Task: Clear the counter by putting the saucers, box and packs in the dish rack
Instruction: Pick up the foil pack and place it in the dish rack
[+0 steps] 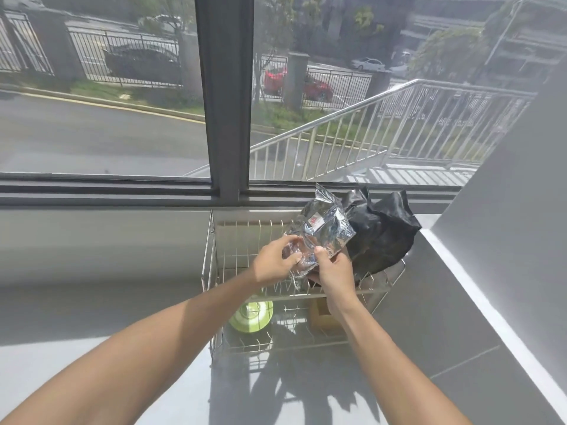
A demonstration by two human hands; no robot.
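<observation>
A two-tier wire dish rack (211,259) stands on the counter below the window. Over its upper tier I hold a shiny silver pack (322,228) with a small red-and-white label; my left hand (273,262) grips its lower left edge and my right hand (333,271) pinches its lower right edge. A black pack (383,234) lies in the upper tier at the right, behind the silver one. In the lower tier a green saucer (251,315) leans at the left and a brown box (320,315) sits at the right, partly hidden by my right wrist.
The grey counter (122,302) runs left and toward me. A white wall (506,240) closes in at the right, close to the rack. The dark window frame (227,118) and sill rise directly behind the rack.
</observation>
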